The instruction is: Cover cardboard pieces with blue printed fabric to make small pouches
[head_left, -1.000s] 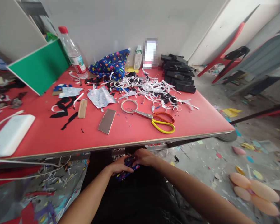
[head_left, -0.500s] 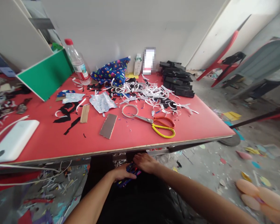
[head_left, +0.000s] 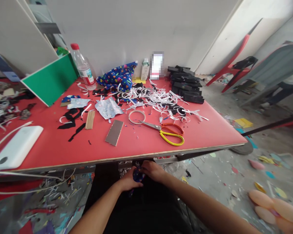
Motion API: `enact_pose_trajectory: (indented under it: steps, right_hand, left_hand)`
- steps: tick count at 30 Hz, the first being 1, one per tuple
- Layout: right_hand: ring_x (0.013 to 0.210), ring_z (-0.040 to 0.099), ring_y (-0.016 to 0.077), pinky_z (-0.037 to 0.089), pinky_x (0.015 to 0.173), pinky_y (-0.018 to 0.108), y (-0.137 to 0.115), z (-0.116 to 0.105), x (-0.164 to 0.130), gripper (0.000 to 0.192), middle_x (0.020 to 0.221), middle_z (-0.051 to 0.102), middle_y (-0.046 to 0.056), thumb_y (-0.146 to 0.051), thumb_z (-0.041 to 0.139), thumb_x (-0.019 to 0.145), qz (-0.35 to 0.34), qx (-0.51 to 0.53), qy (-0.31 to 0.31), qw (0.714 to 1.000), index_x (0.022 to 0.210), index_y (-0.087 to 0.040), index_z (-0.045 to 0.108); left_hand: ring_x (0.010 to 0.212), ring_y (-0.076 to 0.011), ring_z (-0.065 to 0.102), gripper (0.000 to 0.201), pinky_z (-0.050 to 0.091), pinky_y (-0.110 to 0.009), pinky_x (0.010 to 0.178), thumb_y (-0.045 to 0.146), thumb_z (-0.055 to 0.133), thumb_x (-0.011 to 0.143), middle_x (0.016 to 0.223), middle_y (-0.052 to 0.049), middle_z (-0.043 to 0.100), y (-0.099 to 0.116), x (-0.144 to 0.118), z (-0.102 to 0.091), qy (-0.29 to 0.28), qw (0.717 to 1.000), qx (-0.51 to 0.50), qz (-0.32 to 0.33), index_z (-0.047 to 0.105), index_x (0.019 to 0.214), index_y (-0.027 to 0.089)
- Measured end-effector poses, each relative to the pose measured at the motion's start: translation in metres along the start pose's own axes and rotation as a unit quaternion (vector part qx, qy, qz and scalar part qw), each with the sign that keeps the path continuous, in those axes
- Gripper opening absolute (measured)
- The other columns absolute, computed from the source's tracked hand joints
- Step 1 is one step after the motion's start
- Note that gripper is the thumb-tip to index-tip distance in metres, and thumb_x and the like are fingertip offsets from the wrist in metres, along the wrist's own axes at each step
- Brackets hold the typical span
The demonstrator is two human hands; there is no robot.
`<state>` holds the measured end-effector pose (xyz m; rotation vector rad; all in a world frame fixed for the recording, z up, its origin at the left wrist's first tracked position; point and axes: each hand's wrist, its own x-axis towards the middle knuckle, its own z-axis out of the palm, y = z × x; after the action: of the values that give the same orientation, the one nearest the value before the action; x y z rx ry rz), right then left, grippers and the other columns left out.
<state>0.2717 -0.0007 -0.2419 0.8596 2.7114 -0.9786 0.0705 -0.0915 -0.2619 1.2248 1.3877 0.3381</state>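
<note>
Blue patterned piece [head_left: 137, 175] pinched by fingers of left hand [head_left: 128, 180], right hand [head_left: 153, 171], under table edge [head_left: 161, 153]

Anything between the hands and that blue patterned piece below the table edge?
Nothing visible. The left hand and the right hand both already grip the blue patterned piece directly, in the lap just below the red table edge. The scissors lie apart on the tabletop.
</note>
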Motion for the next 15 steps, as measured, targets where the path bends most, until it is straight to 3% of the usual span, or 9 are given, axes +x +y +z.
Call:
enact_pose_trajectory:
  steps: [5, 10, 15]
  right_hand:
    - [0.109, 0.07, 0.0237, 0.061, 0.093, 0.045, -0.007, -0.002, -0.001, 0.033, 0.131, 0.068, 0.01, -0.037, 0.067, 0.103, 0.008, 0.034, 0.047, 0.998, 0.13, -0.019, 0.066]
    - [0.112, 0.07, 0.025, 0.061, 0.094, 0.047, -0.006, -0.005, 0.025, 0.036, 0.134, 0.067, 0.011, -0.037, 0.067, 0.102, 0.041, 0.037, 0.112, 0.992, 0.133, -0.019, 0.064]
    - [0.114, 0.069, 0.0251, 0.06, 0.095, 0.047, -0.005, -0.003, 0.057, 0.035, 0.137, 0.066, 0.011, -0.038, 0.067, 0.103, 0.032, 0.03, 0.153, 0.987, 0.133, -0.021, 0.065]
  left_hand:
    - [0.112, -0.0265, 0.069, 0.038, 0.059, -0.05, 0.097, 0.038, 0.069, 0.1, 0.13, -0.011, 0.068, 0.005, 0.008, -0.01, 0.002, 0.998, 0.057, 0.027, 0.065, 0.132, 0.018]
    - [0.118, -0.0274, 0.067, 0.034, 0.058, -0.049, 0.1, 0.038, 0.067, 0.101, 0.138, -0.011, 0.065, 0.02, 0.028, -0.042, 0.018, 0.994, 0.085, 0.069, 0.066, 0.131, 0.021]
    - [0.119, -0.0274, 0.066, 0.035, 0.058, -0.049, 0.1, 0.037, 0.068, 0.101, 0.14, -0.012, 0.064, 0.026, 0.033, -0.074, 0.032, 0.995, 0.064, 0.062, 0.066, 0.132, 0.021]
